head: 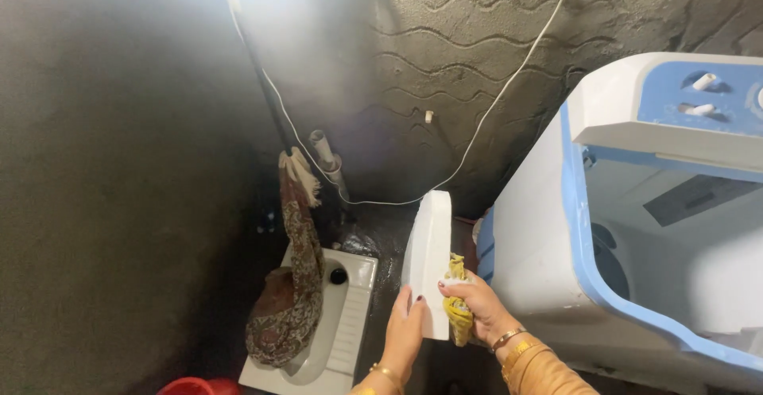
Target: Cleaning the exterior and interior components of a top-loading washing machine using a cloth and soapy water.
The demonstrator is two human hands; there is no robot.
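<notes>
My left hand [404, 330] presses flat against the lower side of a white panel-like lid [427, 256] that stands on edge. My right hand [477, 303] grips a crumpled yellow cloth [458, 309] and holds it against the other side of the panel. Both wrists wear gold bangles, and an orange-yellow sleeve covers my right forearm.
A white and blue washing machine [556, 228] stands open at the right. A white floor toilet pan [350, 323] lies lower left with a brown patterned cloth [296, 284] draped over it. A red bucket [191, 387] sits at the bottom. A white cable [485, 117] hangs on the rough grey wall.
</notes>
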